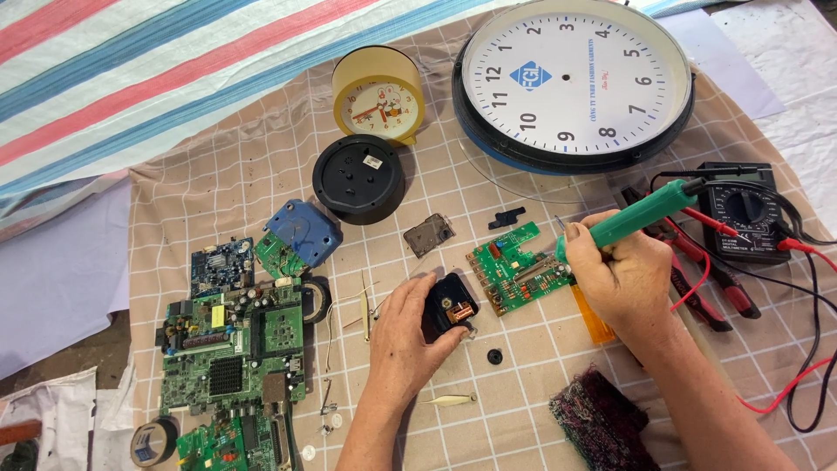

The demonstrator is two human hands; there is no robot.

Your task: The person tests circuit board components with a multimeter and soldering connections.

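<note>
My left hand (403,336) grips a small black clock movement (450,306) with a copper coil showing, holding it on the checked cloth (523,384). My right hand (621,279) holds a green-handled soldering iron (641,216) like a pen, its tip pointing down-left over a small green circuit board (514,269) that lies just right of the movement. A yellow flat strip (593,316) sticks out from under my right hand.
A big round wall clock (573,80), a small yellow alarm clock (377,94) and a black round back cover (358,177) lie at the back. A multimeter (741,209) with red and black leads and pliers (711,275) sit right. Green boards (231,349), a blue part (302,231) and tape (154,440) lie left.
</note>
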